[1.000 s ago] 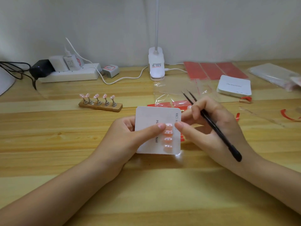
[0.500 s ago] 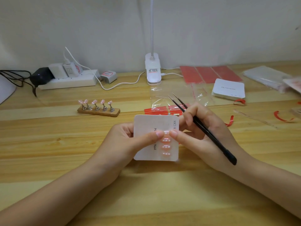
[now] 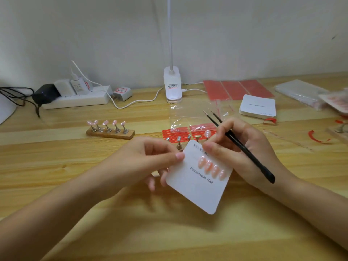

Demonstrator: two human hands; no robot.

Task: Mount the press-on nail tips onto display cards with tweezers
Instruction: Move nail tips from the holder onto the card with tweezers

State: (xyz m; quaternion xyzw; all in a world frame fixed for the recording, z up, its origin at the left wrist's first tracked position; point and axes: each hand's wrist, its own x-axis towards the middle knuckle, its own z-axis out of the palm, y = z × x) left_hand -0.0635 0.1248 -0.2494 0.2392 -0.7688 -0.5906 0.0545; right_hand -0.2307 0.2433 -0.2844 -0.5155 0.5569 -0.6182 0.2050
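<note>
Tweezers (image 3: 237, 143) diag., tips up-left, w/ card (image 3: 197, 187) tilted

Above a wooden table (image 3: 56, 166), the left hand (image 3: 143, 162) pinched a white display card (image 3: 195, 193) bearing four pink nail tips (image 3: 211, 167), while the right hand (image 3: 244, 147) held black tweezers (image 3: 243, 147).

- The scene was evenly and softly lit; only faint shadows were cast on the desk (image 3: 188, 238) beneath the arms.
- Mild glare was seen on the plastic bags (image 3: 299, 92).
- Wide-angle bending was noted at the desk edges.
- The left hand (image 3: 143, 162) was slightly motion-blurred; far corners were rendered soft.
</note>
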